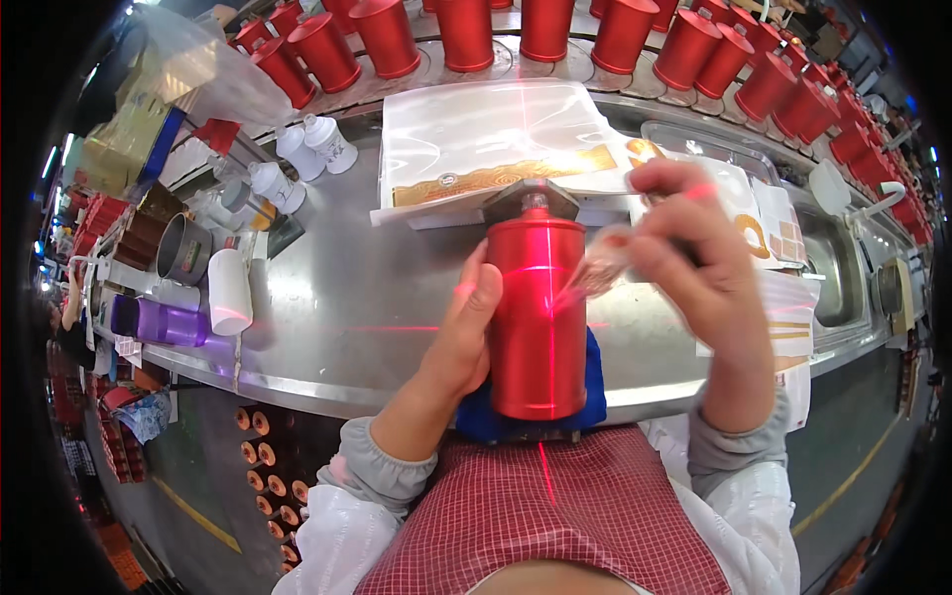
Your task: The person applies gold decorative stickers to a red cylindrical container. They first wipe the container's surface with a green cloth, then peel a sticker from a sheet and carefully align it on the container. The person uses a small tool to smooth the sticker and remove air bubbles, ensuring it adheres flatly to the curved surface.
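Observation:
A glossy red metal-looking bottle (536,317) with a short narrow neck lies before me in a dark stand, its neck pointing away. My left hand (468,322) grips the bottle's left side, thumb on top. Above its right side, my right hand (694,253) is closed, pinching a thin clear film (595,268) with a pinkish-gold tint, blurred by motion. The film's lower tip is close to the bottle; whether it touches I cannot tell. A red laser cross falls on the bottle. A blue cloth (595,382) sits under its near end.
Stacked glossy printed sheets (476,139) lie behind the bottle on the steel table (337,278). Several red bottles (466,35) line a conveyor at the back. At left are white squeeze bottles (327,144), a white roll (230,291) and a metal pot (184,248). A sink (828,268) is at right.

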The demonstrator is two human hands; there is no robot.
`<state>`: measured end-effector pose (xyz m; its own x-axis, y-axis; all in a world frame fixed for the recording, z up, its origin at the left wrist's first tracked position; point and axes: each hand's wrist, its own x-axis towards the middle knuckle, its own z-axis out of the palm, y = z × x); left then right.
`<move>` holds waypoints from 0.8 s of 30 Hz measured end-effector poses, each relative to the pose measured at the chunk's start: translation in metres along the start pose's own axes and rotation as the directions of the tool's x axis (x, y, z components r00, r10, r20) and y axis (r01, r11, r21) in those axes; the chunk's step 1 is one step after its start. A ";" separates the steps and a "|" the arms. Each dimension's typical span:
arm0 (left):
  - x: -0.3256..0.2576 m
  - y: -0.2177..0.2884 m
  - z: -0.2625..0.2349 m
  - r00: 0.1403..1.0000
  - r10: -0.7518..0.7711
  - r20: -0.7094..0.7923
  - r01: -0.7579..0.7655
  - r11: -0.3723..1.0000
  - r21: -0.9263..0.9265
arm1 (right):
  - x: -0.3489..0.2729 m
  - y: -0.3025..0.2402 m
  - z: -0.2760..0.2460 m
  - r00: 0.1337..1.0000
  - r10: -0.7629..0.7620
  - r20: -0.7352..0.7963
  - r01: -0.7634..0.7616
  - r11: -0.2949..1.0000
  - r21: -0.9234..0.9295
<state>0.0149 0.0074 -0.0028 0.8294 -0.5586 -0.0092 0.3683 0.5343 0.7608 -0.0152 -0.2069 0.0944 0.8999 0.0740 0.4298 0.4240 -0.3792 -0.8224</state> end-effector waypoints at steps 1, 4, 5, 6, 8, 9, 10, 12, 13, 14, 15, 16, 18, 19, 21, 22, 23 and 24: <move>0.000 -0.003 -0.003 0.998 0.062 -0.026 -0.062 0.998 -0.002 | 0.000 0.010 0.016 0.999 -0.020 0.042 0.021 0.999 -0.036; -0.003 -0.002 0.003 0.989 0.138 -0.045 -0.130 0.982 0.139 | -0.004 0.036 0.042 0.999 -0.019 0.043 0.024 0.992 -0.122; -0.002 -0.004 0.002 0.988 0.147 -0.049 -0.129 0.956 0.264 | -0.005 0.040 0.047 1.000 -0.012 0.028 0.016 0.989 -0.145; -0.002 -0.005 0.002 0.986 0.157 -0.052 -0.125 0.915 0.384 | -0.005 0.040 0.050 1.000 0.003 0.009 -0.001 0.992 -0.125; -0.003 -0.005 0.007 0.985 0.153 -0.081 -0.113 0.923 0.367 | -0.006 0.042 0.054 0.999 0.035 -0.019 -0.037 0.996 -0.080; -0.002 -0.004 0.008 0.984 0.150 -0.096 -0.107 0.930 0.352 | -0.006 0.044 0.055 0.999 0.033 -0.037 -0.036 0.996 -0.083; -0.002 -0.003 0.008 0.983 0.147 -0.114 -0.100 0.935 0.339 | -0.006 0.046 0.057 0.998 0.032 -0.053 -0.036 0.996 -0.083; 0.000 -0.003 0.005 0.984 0.138 -0.115 -0.090 0.932 0.352 | -0.005 0.046 0.057 0.996 0.057 -0.074 -0.062 0.995 -0.074; 0.001 -0.003 0.003 0.985 0.131 -0.116 -0.081 0.931 0.357 | -0.005 0.042 0.057 0.993 0.088 -0.078 -0.093 0.994 -0.064; 0.002 -0.003 0.002 0.983 0.146 -0.114 -0.094 0.924 0.371 | -0.005 0.041 0.057 0.990 0.119 -0.082 -0.123 0.991 -0.055; 0.003 -0.005 0.002 0.981 0.160 -0.110 -0.106 0.917 0.385 | -0.005 0.044 0.058 0.988 0.113 -0.105 -0.119 0.991 -0.054; 0.003 -0.006 0.001 0.979 0.173 -0.105 -0.118 0.909 0.399 | -0.005 0.048 0.059 0.986 0.107 -0.130 -0.115 0.992 -0.054; 0.001 -0.004 0.004 0.982 0.159 -0.101 -0.110 0.920 0.377 | -0.007 0.052 0.060 0.982 0.104 -0.159 -0.114 0.992 -0.055; 0.000 -0.003 0.006 0.983 0.154 -0.100 -0.108 0.924 0.366 | -0.009 0.053 0.060 0.981 0.104 -0.162 -0.114 0.992 -0.055; -0.001 0.001 0.010 0.988 0.117 -0.098 -0.081 0.947 0.311 | -0.014 0.062 0.062 0.982 0.108 -0.152 -0.112 0.994 -0.017; -0.001 0.002 0.011 0.990 0.099 -0.097 -0.068 0.957 0.284 | -0.014 0.063 0.063 0.979 0.129 -0.159 -0.128 0.992 0.018; -0.001 0.003 0.010 0.991 0.098 -0.093 -0.067 0.954 0.293 | -0.014 0.063 0.064 0.975 0.151 -0.166 -0.144 0.988 0.054; -0.001 0.003 0.009 0.991 0.097 -0.089 -0.066 0.951 0.303 | -0.013 0.064 0.065 0.970 0.172 -0.172 -0.159 0.983 0.089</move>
<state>0.0114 0.0033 0.0056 0.8953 -0.4453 0.0074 0.1680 0.3531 0.9204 0.0065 -0.1725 0.0119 0.9284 -0.1518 0.3392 0.2832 -0.3023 -0.9102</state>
